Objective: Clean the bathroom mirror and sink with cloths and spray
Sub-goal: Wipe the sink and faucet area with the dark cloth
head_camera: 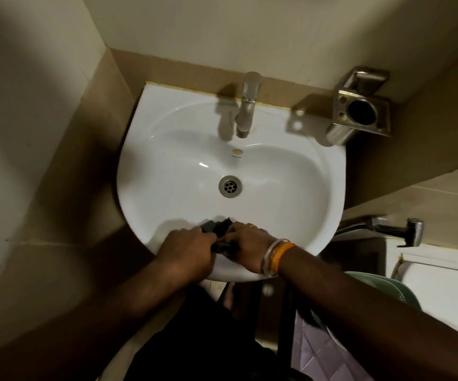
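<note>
At the sink's [150, 166] near rim: one dark cloth [216, 229], bunched and clenched between left hand [186, 250] and right hand [245, 247], probably for wringing.

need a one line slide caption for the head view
Both hands, left hand and right hand, grip a dark cloth at the near rim of a white sink, faucet off.

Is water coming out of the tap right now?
No, the tap has no stream below its spout, and the sink bowl around the drain looks dry.
</note>
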